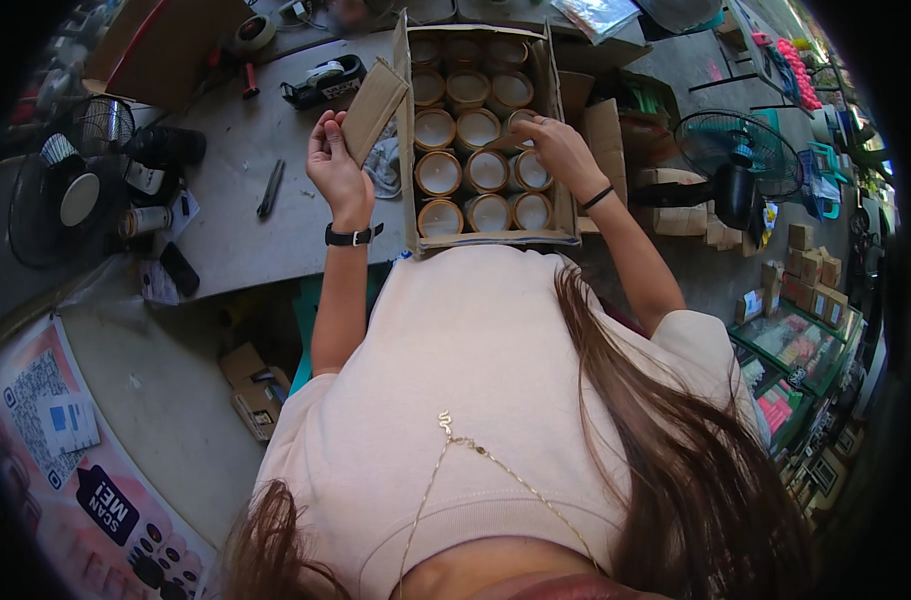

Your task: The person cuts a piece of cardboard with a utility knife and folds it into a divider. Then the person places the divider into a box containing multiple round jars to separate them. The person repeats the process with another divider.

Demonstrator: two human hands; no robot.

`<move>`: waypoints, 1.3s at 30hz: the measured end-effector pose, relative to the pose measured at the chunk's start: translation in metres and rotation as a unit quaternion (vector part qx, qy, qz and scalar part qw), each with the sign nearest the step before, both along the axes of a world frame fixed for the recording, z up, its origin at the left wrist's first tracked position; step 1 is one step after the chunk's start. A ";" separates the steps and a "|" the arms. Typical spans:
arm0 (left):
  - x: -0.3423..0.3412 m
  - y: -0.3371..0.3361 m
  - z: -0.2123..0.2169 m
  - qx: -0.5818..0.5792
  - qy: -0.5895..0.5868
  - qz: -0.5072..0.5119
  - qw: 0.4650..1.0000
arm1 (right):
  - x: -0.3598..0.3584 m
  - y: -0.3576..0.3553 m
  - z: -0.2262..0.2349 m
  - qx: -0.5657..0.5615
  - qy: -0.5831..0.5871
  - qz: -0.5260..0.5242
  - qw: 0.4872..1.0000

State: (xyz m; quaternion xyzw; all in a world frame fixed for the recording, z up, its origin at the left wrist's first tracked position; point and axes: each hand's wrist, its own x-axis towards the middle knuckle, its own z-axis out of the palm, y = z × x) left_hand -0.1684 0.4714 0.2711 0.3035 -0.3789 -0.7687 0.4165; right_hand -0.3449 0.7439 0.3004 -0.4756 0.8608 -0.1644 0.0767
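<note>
An open cardboard box in front of me is filled with rows of jar candles, their pale wax tops ringed by orange-brown rims. To the left of the box, my left hand is closed on the edge of a flat cardboard piece. Whether that piece is joined to the box cannot be seen. Over the box's right side, my right hand pinches a thin brown cardboard strip above the candles. Its fingertips partly cover a jar there.
On the table left of the box lie a black cutter knife, a tape dispenser and crumpled plastic. A black fan stands far left. Another fan and several small cartons are to the right.
</note>
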 end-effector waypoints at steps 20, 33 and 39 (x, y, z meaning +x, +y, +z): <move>0.008 -0.004 -0.006 -0.016 -0.014 0.011 1.000 | 0.043 -0.042 -0.057 0.090 0.130 -0.003 0.987; 0.009 -0.017 -0.010 -0.035 -0.028 0.027 0.999 | 0.080 -0.022 -0.103 0.158 0.040 -0.004 0.987; 0.008 -0.008 -0.014 -0.023 -0.030 0.022 0.999 | 0.079 -0.021 -0.099 0.137 0.006 -0.003 0.991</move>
